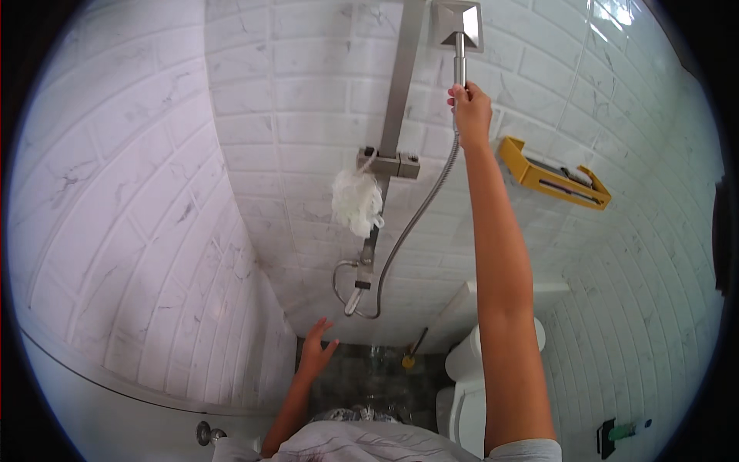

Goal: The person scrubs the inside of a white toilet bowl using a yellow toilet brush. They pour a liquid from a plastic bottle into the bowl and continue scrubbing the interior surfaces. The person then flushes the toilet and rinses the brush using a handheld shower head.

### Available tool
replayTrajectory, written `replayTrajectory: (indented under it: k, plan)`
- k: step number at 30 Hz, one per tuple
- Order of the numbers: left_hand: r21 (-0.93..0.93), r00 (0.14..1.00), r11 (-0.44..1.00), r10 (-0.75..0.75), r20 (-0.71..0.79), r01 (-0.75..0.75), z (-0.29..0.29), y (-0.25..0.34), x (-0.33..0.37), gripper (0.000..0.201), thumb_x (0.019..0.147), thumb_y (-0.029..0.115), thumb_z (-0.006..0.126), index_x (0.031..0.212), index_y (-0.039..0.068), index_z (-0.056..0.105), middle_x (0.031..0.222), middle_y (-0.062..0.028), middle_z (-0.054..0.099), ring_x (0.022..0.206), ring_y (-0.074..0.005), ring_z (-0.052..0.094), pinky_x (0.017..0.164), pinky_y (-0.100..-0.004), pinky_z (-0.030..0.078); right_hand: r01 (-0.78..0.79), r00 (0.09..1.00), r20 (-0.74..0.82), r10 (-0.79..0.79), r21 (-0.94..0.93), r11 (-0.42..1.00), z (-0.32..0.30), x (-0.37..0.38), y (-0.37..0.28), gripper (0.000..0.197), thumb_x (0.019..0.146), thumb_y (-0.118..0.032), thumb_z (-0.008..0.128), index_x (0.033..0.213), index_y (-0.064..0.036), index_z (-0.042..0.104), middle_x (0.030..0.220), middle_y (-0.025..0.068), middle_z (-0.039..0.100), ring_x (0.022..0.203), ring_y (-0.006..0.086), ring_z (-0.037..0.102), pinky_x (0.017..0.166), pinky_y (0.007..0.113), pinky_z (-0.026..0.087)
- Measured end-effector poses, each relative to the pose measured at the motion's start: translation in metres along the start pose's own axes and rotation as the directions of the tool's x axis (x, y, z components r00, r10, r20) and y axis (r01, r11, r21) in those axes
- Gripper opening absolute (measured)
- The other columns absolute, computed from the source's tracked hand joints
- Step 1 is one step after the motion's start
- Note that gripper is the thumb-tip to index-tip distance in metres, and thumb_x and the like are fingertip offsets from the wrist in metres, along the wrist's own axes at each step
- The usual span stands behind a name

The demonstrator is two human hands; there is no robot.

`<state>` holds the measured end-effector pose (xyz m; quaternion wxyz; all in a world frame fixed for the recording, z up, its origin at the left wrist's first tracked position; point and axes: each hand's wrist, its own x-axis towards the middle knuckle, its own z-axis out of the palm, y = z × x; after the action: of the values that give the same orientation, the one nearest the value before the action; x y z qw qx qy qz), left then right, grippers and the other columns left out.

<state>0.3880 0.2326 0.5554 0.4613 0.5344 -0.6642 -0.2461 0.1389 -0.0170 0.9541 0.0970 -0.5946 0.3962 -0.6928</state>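
My right hand (pixel 472 112), raised high on an outstretched arm, is wrapped round the handle of a chrome handheld shower head (pixel 459 48). The square head is at the top of the view, against the tiled wall. From its handle a metal hose (pixel 420 212) curves down to the faucet. Low in the view, my left hand (pixel 316 350) is held up with its fingers apart and nothing in them. Nearest to it is the shower faucet with its lever (pixel 353 300), a short way above and apart from the fingers.
A metal riser bar (pixel 404 77) runs up the wall, with a bracket (pixel 391 164) holding a white bath pouf (pixel 358 202). To the right is a yellow wall shelf (pixel 556 179) with small items. Below stand a white toilet (pixel 466 408) and a yellow-based brush (pixel 409 360) on dark floor.
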Motion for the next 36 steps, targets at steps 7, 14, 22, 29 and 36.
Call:
replayTrajectory:
  k: [7,14,22,29,36]
  plan:
    - [-0.312,0.909,0.855,-0.406,0.090,0.413,0.035,-0.039,0.036,0.035,0.081,0.031,0.056,0.101,0.001,0.057,0.093,-0.0108,0.060,0.088,-0.0184,0.057,0.077,-0.0293,0.043,-0.256,0.964,0.087,0.251,0.050,0.965,-0.072,-0.187,0.036,0.020,0.085,-0.017,0.045,0.071,-0.0040,0.051,0.060,-0.0045,0.038,0.055,0.0028,0.030,0.048,0.020,0.023]
    - [-0.497,0.740,0.564,-0.602,0.299,0.660,0.090,-0.057,0.138,0.063,0.071,0.052,0.061,0.087,-0.009,0.056,0.077,-0.0127,0.059,0.066,-0.0181,0.059,0.057,-0.0291,0.050,-0.671,0.732,-0.080,0.676,0.082,0.737,-0.116,-0.397,0.116,0.021,0.084,-0.013,0.049,0.098,0.0024,0.054,0.074,0.0004,0.052,0.064,0.0061,0.044,0.057,0.019,0.036]
    - [-0.479,0.754,0.625,-0.644,0.129,0.616,0.108,-0.062,0.150,0.051,0.066,0.044,0.069,0.073,-0.004,0.053,0.070,-0.0123,0.058,0.062,-0.0192,0.059,0.055,-0.0296,0.051,-0.765,0.609,-0.073,0.790,0.209,0.609,-0.159,-0.444,0.134,0.026,0.085,-0.013,0.049,0.107,0.0008,0.052,0.078,0.0015,0.054,0.063,0.0061,0.047,0.056,0.019,0.039]
    - [0.364,0.904,0.839,-0.309,-0.295,0.405,0.113,-0.013,0.143,0.045,0.059,0.036,0.072,0.082,0.004,0.050,0.077,-0.0104,0.055,0.072,-0.0290,0.056,0.063,-0.0405,0.048,-0.801,0.560,-0.084,0.824,0.201,0.564,-0.199,-0.458,0.134,0.025,0.085,-0.011,0.048,0.106,0.0004,0.053,0.078,0.0019,0.056,0.064,0.0066,0.048,0.056,0.020,0.040]
    - [0.602,0.953,0.771,-0.020,-0.301,0.206,0.117,0.000,0.136,0.051,0.059,0.037,0.072,0.093,0.008,0.047,0.087,-0.0071,0.051,0.090,-0.0272,0.051,0.065,-0.0420,0.047,-0.803,0.549,-0.103,0.830,0.211,0.557,-0.232,-0.468,0.122,0.025,0.084,-0.006,0.047,0.107,0.0033,0.053,0.075,0.0021,0.054,0.062,0.0061,0.046,0.057,0.020,0.040]
